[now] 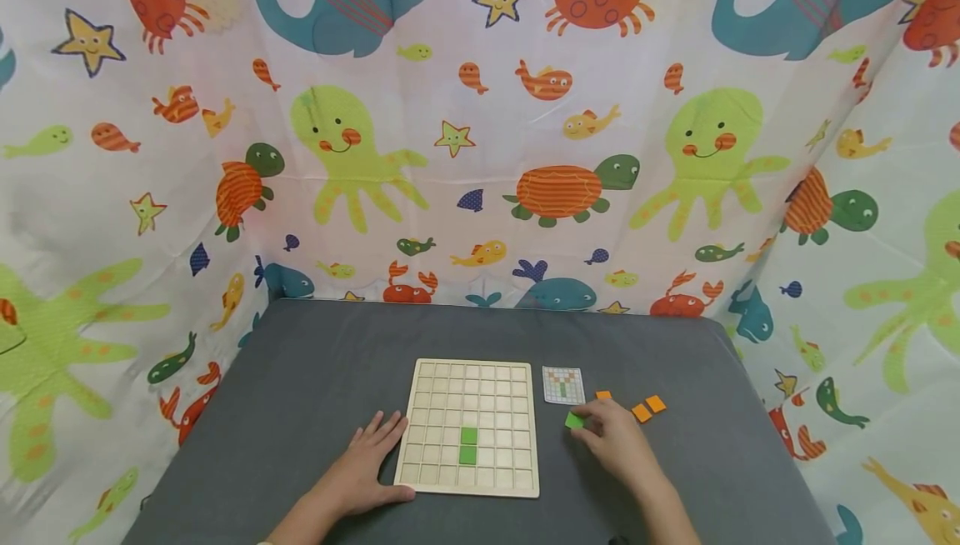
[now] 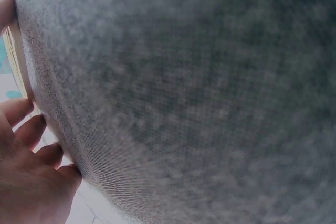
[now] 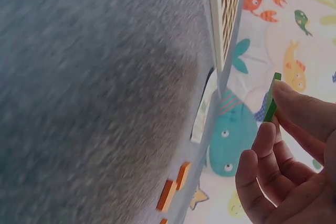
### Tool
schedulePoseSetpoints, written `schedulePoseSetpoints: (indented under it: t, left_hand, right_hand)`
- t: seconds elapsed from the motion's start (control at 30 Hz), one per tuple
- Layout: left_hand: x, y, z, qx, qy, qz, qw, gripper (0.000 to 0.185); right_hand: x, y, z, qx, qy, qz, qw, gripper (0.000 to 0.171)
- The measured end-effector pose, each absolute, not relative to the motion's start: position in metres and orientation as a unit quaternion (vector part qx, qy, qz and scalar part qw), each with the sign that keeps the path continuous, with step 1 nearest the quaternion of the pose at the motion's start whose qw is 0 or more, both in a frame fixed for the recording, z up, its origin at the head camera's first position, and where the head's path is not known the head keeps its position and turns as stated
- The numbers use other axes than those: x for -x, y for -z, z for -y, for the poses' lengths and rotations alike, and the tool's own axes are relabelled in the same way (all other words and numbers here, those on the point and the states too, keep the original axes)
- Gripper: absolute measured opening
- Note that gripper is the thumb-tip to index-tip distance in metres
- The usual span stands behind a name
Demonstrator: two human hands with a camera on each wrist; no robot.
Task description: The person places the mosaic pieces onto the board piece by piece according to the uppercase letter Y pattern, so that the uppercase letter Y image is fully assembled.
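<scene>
Pinching green tile (image 1: 574,420), right hand (image 1: 611,438); left hand (image 1: 367,466) seemingly steadies board (image 1: 470,427)

A grey felt-covered table (image 1: 300,378) carries a wooden grid board (image 1: 435,412); beside it lies a pattern card (image 1: 562,385). Orange tiles (image 1: 648,408) lie further right.

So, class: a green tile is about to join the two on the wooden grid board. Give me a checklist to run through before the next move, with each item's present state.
1. Green tile held: ok, the right hand pinches it at its fingertips, lifted off the cloth in the right wrist view.
2. Board steadied: ok, the left hand rests flat against its left edge.
3. Cell above the two green tiles on the board free: ok.
4. Pattern card visible: ok, it lies face up right of the board.
5. Which cell the card asks for: cannot tell, print too small.
6. Orange tiles clear of the path: ok.
</scene>
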State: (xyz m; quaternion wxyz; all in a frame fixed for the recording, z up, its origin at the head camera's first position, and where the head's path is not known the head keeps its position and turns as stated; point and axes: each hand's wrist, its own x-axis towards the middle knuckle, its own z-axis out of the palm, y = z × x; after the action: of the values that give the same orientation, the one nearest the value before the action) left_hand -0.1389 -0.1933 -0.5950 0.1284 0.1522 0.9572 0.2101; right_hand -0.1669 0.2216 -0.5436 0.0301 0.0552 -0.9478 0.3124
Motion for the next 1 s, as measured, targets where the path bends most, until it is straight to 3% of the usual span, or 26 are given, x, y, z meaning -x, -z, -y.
schedulePoseSetpoints:
  t: [0.43,1.0]
  left_hand:
    - [0.139,0.598,0.195,-0.156,-0.215,-0.956,0.122,0.114]
    - [0.139,0.595,0.194,-0.159,-0.217,-0.955,0.128,0.113]
  right_hand:
    - [0.179,0.537,-0.199,-0.069,-0.326,0.943,0.001,0.025]
    - [0.184,0.535,-0.174,-0.101,-0.342,0.934,0.006,0.025]
